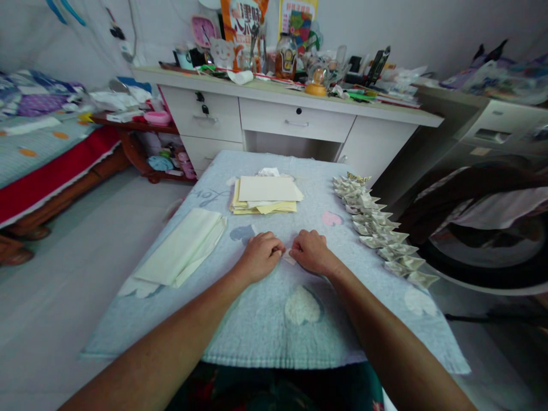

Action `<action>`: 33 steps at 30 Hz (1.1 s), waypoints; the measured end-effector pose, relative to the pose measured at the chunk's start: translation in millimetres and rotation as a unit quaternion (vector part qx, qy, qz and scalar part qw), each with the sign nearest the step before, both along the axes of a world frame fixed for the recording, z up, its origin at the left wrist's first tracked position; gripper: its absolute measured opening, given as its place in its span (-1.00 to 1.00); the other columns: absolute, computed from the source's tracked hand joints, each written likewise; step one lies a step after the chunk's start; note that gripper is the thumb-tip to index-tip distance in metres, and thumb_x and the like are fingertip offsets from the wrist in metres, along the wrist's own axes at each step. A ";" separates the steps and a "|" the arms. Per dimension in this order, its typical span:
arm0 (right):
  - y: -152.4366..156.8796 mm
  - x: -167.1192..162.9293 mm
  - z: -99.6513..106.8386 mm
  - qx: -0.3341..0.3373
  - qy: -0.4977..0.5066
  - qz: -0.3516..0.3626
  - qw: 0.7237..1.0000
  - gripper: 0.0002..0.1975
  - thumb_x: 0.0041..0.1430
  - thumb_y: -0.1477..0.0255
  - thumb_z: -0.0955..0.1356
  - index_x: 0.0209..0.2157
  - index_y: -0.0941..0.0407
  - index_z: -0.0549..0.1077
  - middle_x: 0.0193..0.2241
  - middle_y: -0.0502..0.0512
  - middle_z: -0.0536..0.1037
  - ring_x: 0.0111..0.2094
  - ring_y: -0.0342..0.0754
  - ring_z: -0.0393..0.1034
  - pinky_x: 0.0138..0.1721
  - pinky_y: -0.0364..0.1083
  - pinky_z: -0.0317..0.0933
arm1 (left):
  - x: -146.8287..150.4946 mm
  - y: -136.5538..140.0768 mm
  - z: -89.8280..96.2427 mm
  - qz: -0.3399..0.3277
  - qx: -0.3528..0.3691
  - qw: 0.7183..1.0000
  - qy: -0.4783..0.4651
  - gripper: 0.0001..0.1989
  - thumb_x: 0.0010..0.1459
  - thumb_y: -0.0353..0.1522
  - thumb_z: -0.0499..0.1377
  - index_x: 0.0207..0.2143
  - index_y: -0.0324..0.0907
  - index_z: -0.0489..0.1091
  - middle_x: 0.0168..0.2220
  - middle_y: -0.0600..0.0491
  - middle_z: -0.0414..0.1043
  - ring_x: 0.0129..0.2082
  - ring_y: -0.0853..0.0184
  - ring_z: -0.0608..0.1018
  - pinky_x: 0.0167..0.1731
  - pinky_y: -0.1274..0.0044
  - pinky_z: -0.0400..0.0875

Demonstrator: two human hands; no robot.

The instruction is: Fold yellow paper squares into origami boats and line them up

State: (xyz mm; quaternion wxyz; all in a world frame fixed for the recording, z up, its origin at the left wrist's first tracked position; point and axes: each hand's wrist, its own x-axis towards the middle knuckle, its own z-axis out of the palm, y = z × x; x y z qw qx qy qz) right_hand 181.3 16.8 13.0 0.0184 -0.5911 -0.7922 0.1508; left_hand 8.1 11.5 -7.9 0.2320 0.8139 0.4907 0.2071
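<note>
Over the middle of the cloth-covered table, my left hand (262, 255) and my right hand (309, 251) face each other with curled fingers. Between them shows a small piece of pale paper (289, 258), pinched from both sides and mostly hidden by the fingers. Beyond the hands lies a stack of cream and yellow paper sheets (269, 189). To the left of my left hand rests a larger folded pale paper (182, 248). Folded paper boats (379, 225), several of them, stand in a long row along the table's right side.
A light blue cloth (252, 337) with heart patterns covers the table. Behind it stands a white desk (295, 117) crowded with jars, packets and small items. A bed (51, 154) is at the left, a washing machine (496, 131) at the right.
</note>
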 end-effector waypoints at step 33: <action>-0.1 14.1 -6.3 0.007 0.079 0.012 0.997 -0.84 0.17 0.34 0.36 -0.42 0.12 0.47 -0.32 0.06 0.42 -0.21 -0.03 0.24 -0.24 -0.08 -0.06 | 13.2 0.1 0.3 0.083 -0.044 0.993 0.067 -0.91 0.04 -0.28 0.21 -0.40 -0.10 0.42 -0.27 0.07 0.44 -0.15 0.19 0.38 -0.23 0.42 0.13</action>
